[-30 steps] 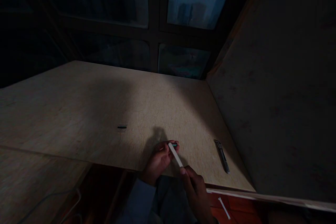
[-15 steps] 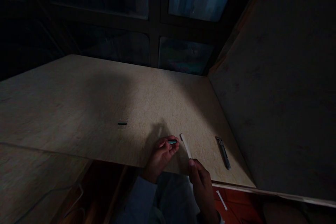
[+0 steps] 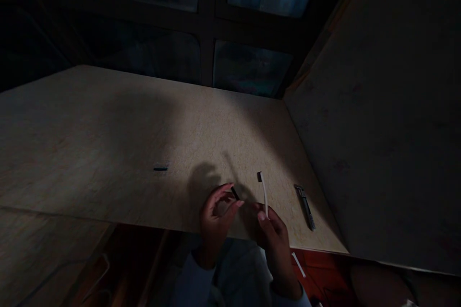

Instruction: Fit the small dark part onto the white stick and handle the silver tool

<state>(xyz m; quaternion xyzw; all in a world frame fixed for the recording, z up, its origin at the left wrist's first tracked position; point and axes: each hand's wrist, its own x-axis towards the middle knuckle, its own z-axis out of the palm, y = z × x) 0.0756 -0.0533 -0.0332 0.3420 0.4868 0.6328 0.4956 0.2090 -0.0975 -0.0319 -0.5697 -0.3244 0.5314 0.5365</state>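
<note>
My left hand [image 3: 216, 216] pinches a small dark bar-shaped piece [image 3: 235, 193] between thumb and fingertips, just over the front part of the table. Its exact kind is too dim to make out. In my right hand [image 3: 275, 235] is a white toothbrush [image 3: 265, 194], gripped by its handle. The toothbrush stands nearly upright, with its dark bristles facing left towards the piece but apart from it.
A dark razor-like tool [image 3: 305, 207] lies on the pale table [image 3: 201, 124] to the right. Farther left lies another small dark strip [image 3: 160, 169]. A panel [image 3: 382, 129] borders the right side. Below, a white stick [image 3: 298, 265] shows against a red surface.
My left hand has turned the dark piece from lying flat to a steep slant. The toothbrush has tipped more upright and moved away from the piece to the right.
</note>
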